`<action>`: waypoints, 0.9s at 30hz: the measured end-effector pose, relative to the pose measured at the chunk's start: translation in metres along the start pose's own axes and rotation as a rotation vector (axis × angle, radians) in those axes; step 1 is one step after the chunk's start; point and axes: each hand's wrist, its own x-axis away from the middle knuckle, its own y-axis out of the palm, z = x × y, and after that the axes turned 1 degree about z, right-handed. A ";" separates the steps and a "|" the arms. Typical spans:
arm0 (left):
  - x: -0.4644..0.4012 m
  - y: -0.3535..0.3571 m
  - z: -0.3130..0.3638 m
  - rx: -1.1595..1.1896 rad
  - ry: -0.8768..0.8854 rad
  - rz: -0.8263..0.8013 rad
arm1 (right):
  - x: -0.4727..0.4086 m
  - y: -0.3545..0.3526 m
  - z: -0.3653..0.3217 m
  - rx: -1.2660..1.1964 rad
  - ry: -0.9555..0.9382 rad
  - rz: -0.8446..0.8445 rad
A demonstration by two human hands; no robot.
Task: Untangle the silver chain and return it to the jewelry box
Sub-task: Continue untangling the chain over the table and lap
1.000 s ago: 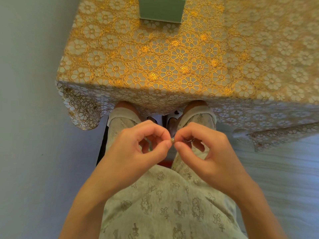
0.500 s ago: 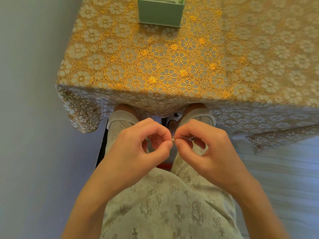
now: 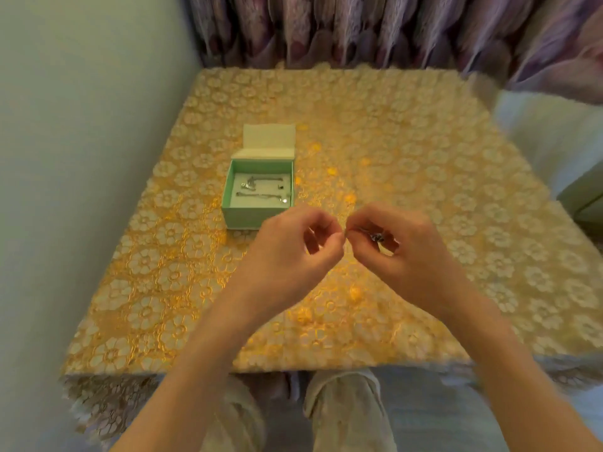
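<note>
Above the middle of the table, my left hand [image 3: 293,252] and my right hand [image 3: 408,252] meet fingertip to fingertip. Both pinch a thin silver chain [image 3: 375,237], whose bunched part shows inside my right hand's curled fingers. A mint green jewelry box [image 3: 241,212] stands open on the table just beyond my left hand. Its cream lid [image 3: 269,141] is tipped back. Two other silver chains [image 3: 261,189] lie on the pale lining inside.
A gold floral lace cloth covers the table [image 3: 391,151] and hangs over its near edge. A pale wall [image 3: 81,158] runs along the left side. Purple patterned curtains [image 3: 391,27] hang behind. A light bed surface [image 3: 548,125] lies to the right. My knees [image 3: 342,409] show below the table.
My hands have risen from my lap to above the tabletop, still pinching the chain. The view has tilted up, so the whole table and the open box are visible.
</note>
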 end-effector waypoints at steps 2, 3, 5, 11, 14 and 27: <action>-0.044 0.013 -0.003 -0.026 0.028 0.034 | -0.029 -0.009 0.027 -0.020 0.040 0.056; -0.066 0.021 -0.006 -0.032 0.032 0.042 | -0.042 -0.013 0.042 -0.039 0.072 0.081; -0.107 0.040 -0.018 -0.010 0.010 0.046 | -0.065 -0.017 0.076 -0.079 0.147 0.117; -0.197 0.101 -0.078 0.107 -0.068 0.073 | -0.108 -0.007 0.184 -0.192 0.351 0.182; -0.226 0.122 -0.106 0.137 -0.080 0.106 | -0.121 0.004 0.222 -0.241 0.409 0.261; -0.257 0.131 -0.137 0.091 0.122 0.092 | -0.129 0.010 0.248 -0.258 0.395 0.255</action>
